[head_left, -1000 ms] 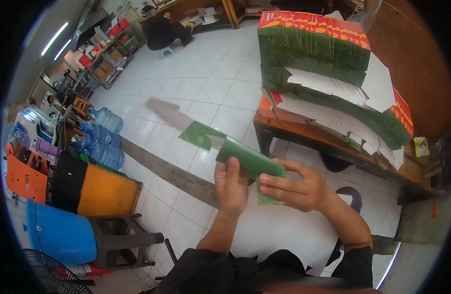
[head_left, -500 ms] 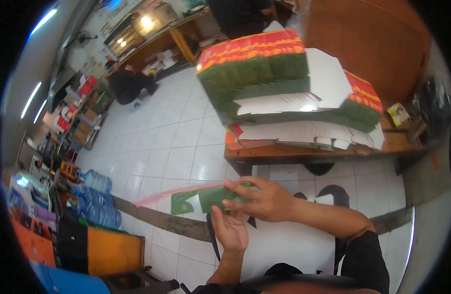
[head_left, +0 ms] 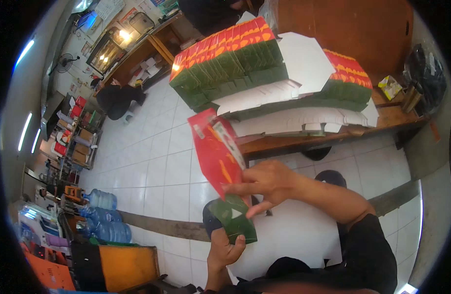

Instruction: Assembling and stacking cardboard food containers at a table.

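A folded red and green printed paperboard carton [head_left: 212, 153] tilts up and away between my hands, its red panel farther off and its green end closer to me. My left hand [head_left: 221, 251] grips the green end, thumb on top and fingers mostly hidden beneath. Over the carton's middle lies my right hand [head_left: 273, 181], its thumb and fingers closed around the right edge. Below them, a white sheet or board [head_left: 296, 232] rests across my lap. Beyond the hands, tall packed rows of like red and green cartons [head_left: 235, 61] stand with their white insides partly showing.
A wooden bench [head_left: 289, 143] carries the carton rows. Blue water bottles [head_left: 105, 215] and an orange and black case [head_left: 127, 264] sit on the left. A person in dark clothes [head_left: 118, 100] crouches at the far left; another [head_left: 208, 17] is behind the cartons. White tiles [head_left: 159, 169] cover the floor.
The carton has swung from lying nearly level, edge-on, to pointing up and away, with its red face showing. My left hand has moved lower. The view has shifted slightly.
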Motion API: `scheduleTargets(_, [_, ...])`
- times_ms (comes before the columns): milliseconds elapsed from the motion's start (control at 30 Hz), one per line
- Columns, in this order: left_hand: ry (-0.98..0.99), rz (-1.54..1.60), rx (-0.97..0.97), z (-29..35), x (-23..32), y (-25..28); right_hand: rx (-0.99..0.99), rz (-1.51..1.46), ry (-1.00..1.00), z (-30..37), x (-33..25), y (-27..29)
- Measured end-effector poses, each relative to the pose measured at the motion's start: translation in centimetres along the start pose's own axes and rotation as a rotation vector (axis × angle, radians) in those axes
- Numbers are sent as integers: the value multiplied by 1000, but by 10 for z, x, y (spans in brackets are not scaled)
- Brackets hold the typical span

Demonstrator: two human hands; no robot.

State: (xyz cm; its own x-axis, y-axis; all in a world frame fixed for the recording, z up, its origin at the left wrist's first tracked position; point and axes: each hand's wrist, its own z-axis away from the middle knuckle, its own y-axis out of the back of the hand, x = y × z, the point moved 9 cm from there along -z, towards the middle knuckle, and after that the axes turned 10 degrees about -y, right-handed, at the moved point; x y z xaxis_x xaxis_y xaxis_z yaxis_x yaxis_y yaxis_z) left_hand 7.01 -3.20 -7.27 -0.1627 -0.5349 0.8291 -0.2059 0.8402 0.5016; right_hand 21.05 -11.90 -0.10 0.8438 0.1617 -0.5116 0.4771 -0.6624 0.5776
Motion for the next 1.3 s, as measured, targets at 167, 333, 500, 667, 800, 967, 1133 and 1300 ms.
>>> scheduleTargets(167, [-165,-276,218,16,-1,19,235,198,301,18,-26,12])
scheduleTargets(333, [-710,-753,629,51,44,33,535,-99,260,36,-13,26])
scheduleTargets(500, [-708,-673,691,61,49,30,455,-506,114,33,4,23])
scheduleTargets(667, [-662,-426,326,25,42,31,152,-358,-127,12,11,13])
scheduleTargets(800, [-761,-264,391,15,63,45,15,-419,-147,6,-1,5])
scheduleTargets(967, [-712,-231,269,-2,80,49,-82,-456,13,3,-20,6])
scheduleTargets(1133, [-792,-230,187,-3,77,51,-159,-446,180,1,-40,6])
scheduleTargets(1300, [-550,-468,697,5,31,78,42,-380,24,2,-18,28])
